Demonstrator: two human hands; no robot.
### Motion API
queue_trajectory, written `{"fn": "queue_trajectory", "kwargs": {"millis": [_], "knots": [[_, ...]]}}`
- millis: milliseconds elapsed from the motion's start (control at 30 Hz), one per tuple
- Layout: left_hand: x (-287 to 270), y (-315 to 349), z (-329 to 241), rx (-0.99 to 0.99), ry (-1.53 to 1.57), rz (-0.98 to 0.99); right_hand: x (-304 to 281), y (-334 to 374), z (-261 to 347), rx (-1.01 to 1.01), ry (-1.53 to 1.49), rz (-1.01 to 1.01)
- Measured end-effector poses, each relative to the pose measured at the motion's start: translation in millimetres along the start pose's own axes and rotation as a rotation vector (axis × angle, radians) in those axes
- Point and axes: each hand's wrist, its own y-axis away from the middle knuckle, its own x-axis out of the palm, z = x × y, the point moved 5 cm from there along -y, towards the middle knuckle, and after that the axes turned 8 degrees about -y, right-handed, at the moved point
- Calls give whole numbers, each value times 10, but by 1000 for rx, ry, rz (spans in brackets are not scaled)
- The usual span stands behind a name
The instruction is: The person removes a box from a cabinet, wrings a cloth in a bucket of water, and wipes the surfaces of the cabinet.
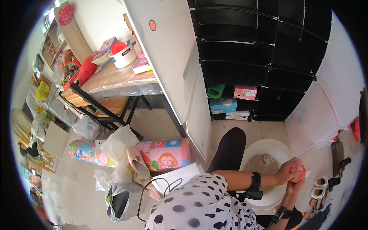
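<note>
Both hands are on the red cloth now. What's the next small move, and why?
Probably shift the left hand and right hand slightly left, over the white bucket. Together they grip the bunched red cloth, which in this view sits just past the bucket's right rim, so drips might miss; whether the cloth is wet, I cannot tell.

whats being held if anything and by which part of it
A crumpled reddish cloth, bunched between the left hand and right hand; which part they grip cannot be told.

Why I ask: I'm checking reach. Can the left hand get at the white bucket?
Probably yes: nothing visible blocks the left hand from the white bucket, though it's holding a reddish cloth.
</note>
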Motion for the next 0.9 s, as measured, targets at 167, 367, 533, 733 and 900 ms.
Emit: {"fn": "queue_trajectory", "kwargs": {"millis": [167, 367, 533, 733, 900], "knots": [[292, 38, 578, -509, 626, 194, 20, -107, 193, -328, 288, 62], [-2, -82, 770, -962, 700, 111, 595, -113, 63, -535, 699, 103], [338, -155, 742, -1287, 670, 362, 700, 121, 397, -653, 719, 162], [299, -136, 760, -1423, 715, 760, 914, 261, 306, -661, 1029, 308], [263, -87, 903, -1477, 929, 1018, 1054, 251, 136, -684, 1327, 478]]}}
